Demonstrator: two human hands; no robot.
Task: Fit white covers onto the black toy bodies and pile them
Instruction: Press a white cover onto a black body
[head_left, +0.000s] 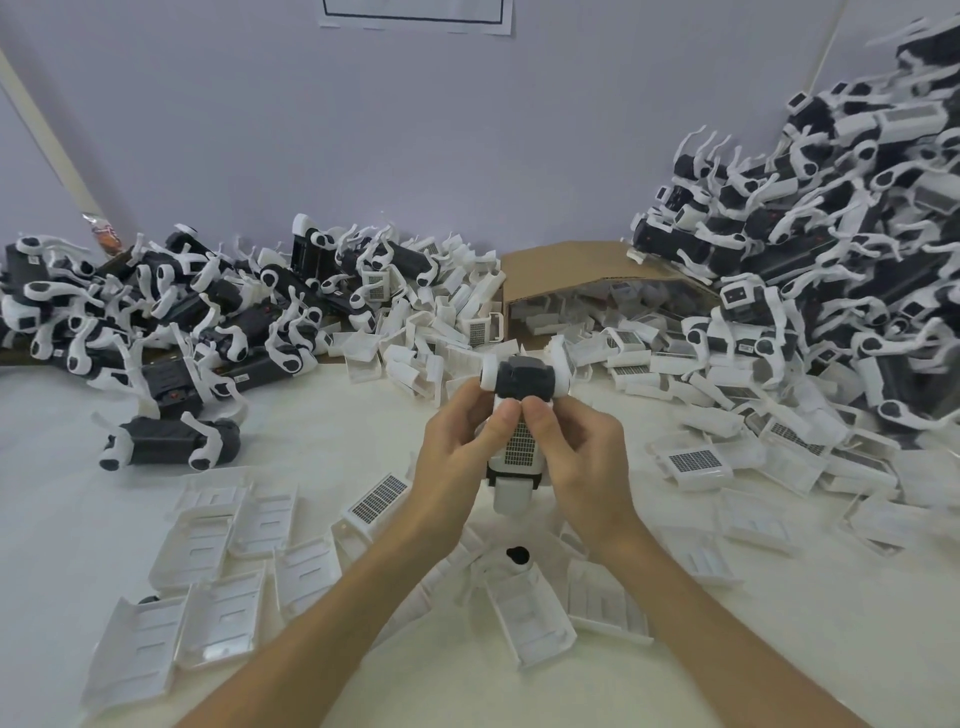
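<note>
Pale wall behind, cream worktop (322, 415) below, and above its middle, lifted clear of it, sits the piece in hand: a black toy body (522, 376) with a white cover (519, 447) laid along its top. The left hand (457, 457) and right hand (576, 457) are clamped on it from either side, both thumbs (506, 415) pressing side by side on the cover's far edge, just where it meets the black end block.

Its long axis runs away from the person. The black end with its round white caps points to the wall; the white end points back toward the wrists. The cover's gridded panel faces up.

It looks like light, hollow moulded plastic: stiff, smooth, a little slippery. The cover is probably thin enough to flex, and the clips likely snap in, so press near the edges — not on the grid. Hold by the body's flanks; the thin white legs look easy to bend.

Around it, loose covers (208, 545) lie scattered nearby. Beyond stands a cardboard box (561, 265), open and spilling more. Uncovered-looking bodies (182, 312) heap at far left, and a tall pile (831, 249) rises at right.
</note>
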